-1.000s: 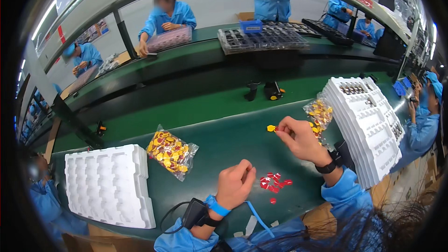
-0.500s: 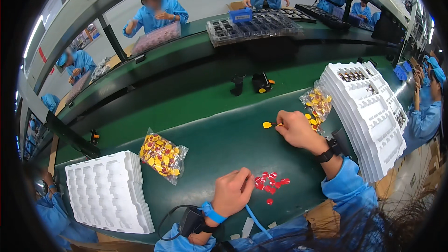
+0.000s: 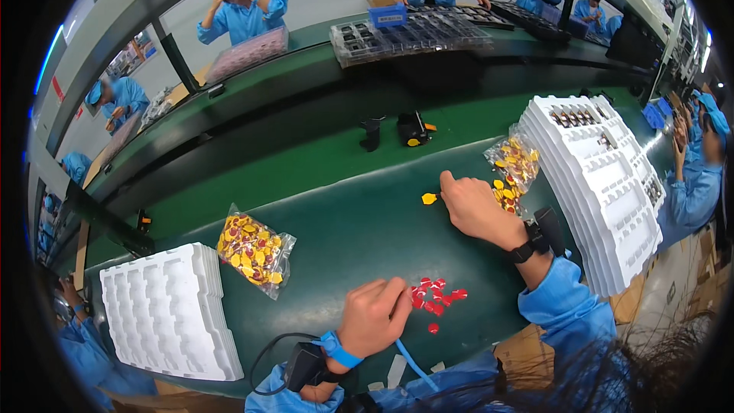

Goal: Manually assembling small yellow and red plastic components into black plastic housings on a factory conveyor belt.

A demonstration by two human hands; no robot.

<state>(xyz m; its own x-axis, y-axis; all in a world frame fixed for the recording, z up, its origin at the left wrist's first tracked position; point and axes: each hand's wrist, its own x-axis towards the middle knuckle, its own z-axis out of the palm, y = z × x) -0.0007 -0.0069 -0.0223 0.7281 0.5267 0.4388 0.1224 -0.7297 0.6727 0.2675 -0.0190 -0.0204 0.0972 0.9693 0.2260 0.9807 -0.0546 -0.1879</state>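
My left hand (image 3: pixel 375 317) rests low over the green bench, thumb and fingertips drawn together beside a loose cluster of small red round pieces (image 3: pixel 434 291). Whatever it may pinch is hidden. My right hand (image 3: pixel 478 210) is curled over the bench farther right, its index finger bent out to the left and the other fingers folded from sight. A single yellow piece (image 3: pixel 430 199) lies just left of those fingers. Beyond that hand, an opened clear bag (image 3: pixel 514 162) of yellow and dark red pieces has spilled some yellow pieces (image 3: pixel 505 197) onto the bench.
A full clear bag of yellow pieces (image 3: pixel 254 252) lies left of centre. Stacked white trays stand at the left (image 3: pixel 160 313) and right (image 3: pixel 604 183), the right stack holding small metal parts. Black parts (image 3: pixel 413 130) sit on the green strip behind. Co-workers in blue stand around.
My right fingertips have shifted up and away from the bench's near edge; the yellow bit seen between them is out of sight. My left hand barely moves. A co-worker opposite has raised both hands.
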